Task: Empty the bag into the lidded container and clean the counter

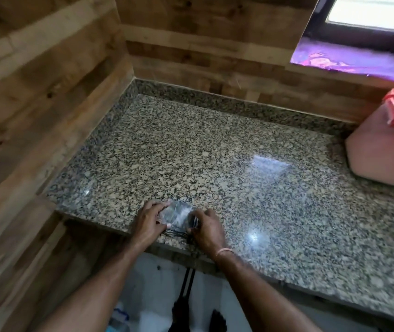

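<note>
A small, flattened clear plastic bag (178, 215) lies on the speckled granite counter (215, 152) near its front edge. My left hand (149, 221) presses on the bag's left end, fingers spread over it. My right hand (206, 227) holds the bag's right end, fingers curled on it; a thin band circles that wrist. The bag looks folded and empty. The lidded container (382, 142), pink with an orange-red clip lid, stands at the far right of the counter with its lid on, well apart from both hands.
Wood-look walls enclose the counter at the left and back. A window ledge (358, 58) with purple reflections sits above the back right. Below the counter edge are a white cabinet front and dark hanging straps (187, 281).
</note>
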Available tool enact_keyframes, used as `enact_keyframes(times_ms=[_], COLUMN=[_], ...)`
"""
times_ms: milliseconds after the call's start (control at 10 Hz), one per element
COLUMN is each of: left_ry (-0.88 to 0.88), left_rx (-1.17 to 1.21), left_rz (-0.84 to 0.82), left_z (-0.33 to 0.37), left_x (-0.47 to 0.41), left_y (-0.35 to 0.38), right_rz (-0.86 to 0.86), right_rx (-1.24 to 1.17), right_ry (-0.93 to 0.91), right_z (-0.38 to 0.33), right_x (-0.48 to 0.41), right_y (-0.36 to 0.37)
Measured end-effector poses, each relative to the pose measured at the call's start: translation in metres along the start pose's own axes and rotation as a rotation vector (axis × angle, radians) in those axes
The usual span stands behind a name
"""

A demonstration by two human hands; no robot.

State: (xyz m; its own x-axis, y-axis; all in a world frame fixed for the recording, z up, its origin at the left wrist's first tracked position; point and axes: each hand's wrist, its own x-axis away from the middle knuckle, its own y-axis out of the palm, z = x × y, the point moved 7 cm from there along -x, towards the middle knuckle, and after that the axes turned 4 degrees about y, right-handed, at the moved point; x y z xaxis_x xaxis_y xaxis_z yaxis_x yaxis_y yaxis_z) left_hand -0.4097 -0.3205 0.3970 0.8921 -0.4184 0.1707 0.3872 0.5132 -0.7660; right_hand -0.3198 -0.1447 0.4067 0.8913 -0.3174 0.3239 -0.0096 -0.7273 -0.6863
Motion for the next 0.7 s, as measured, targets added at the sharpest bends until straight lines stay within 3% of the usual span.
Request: enact_keyframes(times_ms=[200,400,500,700], left_ry=[-0.012,0.102,0.231,0.551], left_rx=[-0.108,-0.068,-0.111,-0.143], left_rz=[0.107,0.172,0.168,0.384], left_z=[0.006,0.075,0.131,0.290], left_x=[-0.001,0.001,0.013,0.070], left_y=[-0.009,-0.004,0.008,0.032], right_rz=[0.078,0.256,0.360,0.693], right_rx=[-0.015,-0.010,-0.036,-0.032], right_ry=[0.008,-0.024,-0.019,-0.116], right_z=[0.014,0.050,0.081,0.156], right_x=[0.004,0.035,0.066,0.173], right_y=[-0.016,-0.098,-0.153,-0.302])
